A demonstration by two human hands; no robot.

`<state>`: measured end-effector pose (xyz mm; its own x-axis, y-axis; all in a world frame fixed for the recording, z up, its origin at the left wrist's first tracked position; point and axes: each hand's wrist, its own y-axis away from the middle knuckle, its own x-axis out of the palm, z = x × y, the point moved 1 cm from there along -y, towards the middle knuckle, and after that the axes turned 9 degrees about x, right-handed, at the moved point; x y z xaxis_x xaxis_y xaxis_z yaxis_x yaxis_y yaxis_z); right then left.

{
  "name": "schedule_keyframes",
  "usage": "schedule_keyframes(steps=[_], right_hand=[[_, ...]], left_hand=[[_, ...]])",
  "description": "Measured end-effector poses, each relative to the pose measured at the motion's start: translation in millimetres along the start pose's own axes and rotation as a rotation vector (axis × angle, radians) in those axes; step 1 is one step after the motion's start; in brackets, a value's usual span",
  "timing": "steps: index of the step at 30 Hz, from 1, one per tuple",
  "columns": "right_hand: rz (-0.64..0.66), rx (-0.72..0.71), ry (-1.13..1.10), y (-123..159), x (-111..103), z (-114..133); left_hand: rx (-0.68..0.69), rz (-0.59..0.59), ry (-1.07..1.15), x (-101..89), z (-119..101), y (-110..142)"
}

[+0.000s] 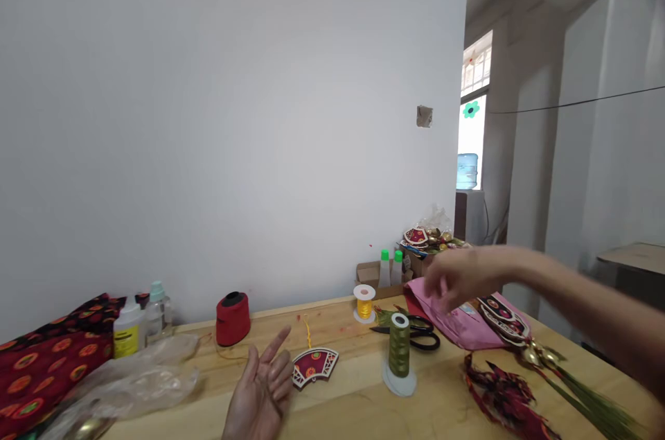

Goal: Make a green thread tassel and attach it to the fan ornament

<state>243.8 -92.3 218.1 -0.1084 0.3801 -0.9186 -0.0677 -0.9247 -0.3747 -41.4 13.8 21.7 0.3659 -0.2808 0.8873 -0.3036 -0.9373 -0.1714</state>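
Palm up above the front of the table, my left hand (261, 384) has its index finger stretched out and the other fingers loosely bent, with nothing seen in it. Just to its right lies a fan-shaped ornament (314, 364) with a dark red patterned middle, a pale cut-out border and a braided yellow cord (308, 331) at its top. My right hand (451, 279) hangs over a pink cloth (444, 315), fingers pointing down. It is blurred, and I cannot make out anything in its fingers. Near it are black-handled scissors (423, 335) and a green thread spool (400, 346).
A red thread cone (232, 319) and a yellow spool (364, 303) stand towards the wall. Bottles (127, 329), plastic bags (140, 388) and patterned cloth (52, 371) lie left. Dark red fabric scraps (501, 395) and a tasselled ornament (503, 321) are at right.
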Motion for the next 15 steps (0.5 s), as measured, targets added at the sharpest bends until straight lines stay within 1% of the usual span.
schedule_keyframes(steps=[1,2,4,5,6,8,9,11,12,15], right_hand=[[0.241,-0.154,-0.032,1.0,23.3,19.4],[0.35,-0.25,-0.065,2.2,46.4,38.9],[0.379,-0.312,-0.152,4.1,94.1,76.2],[0.357,-0.34,-0.193,4.8,118.3,93.0],[0.293,-0.353,-0.235,5.2,141.4,107.7],[0.12,-0.339,-0.35,5.1,182.3,129.4],[0.046,-0.326,-0.419,4.8,199.2,136.5],[-0.061,-0.298,-0.522,3.6,225.3,144.5],[-0.091,-0.289,-0.555,2.8,234.8,146.4],[-0.113,-0.259,-0.58,0.3,253.1,148.5]], left_hand=[[0.01,0.0,-0.016,1.2,1.1,-0.6],[0.029,-0.007,-0.04,1.5,2.3,-1.6],[0.084,-0.026,-0.093,-1.1,4.9,-5.2],[0.105,-0.026,-0.111,-3.6,6.1,-7.5],[0.115,-0.013,-0.119,-6.5,7.2,-9.8],[0.102,0.046,-0.106,-11.4,8.0,-14.0],[0.084,0.077,-0.094,-12.8,7.9,-15.3],[0.046,0.109,-0.071,-12.0,7.1,-16.3],[0.032,0.101,-0.067,-9.9,6.9,-15.9],[0.042,-0.005,-0.106,-0.6,8.6,-12.9]])
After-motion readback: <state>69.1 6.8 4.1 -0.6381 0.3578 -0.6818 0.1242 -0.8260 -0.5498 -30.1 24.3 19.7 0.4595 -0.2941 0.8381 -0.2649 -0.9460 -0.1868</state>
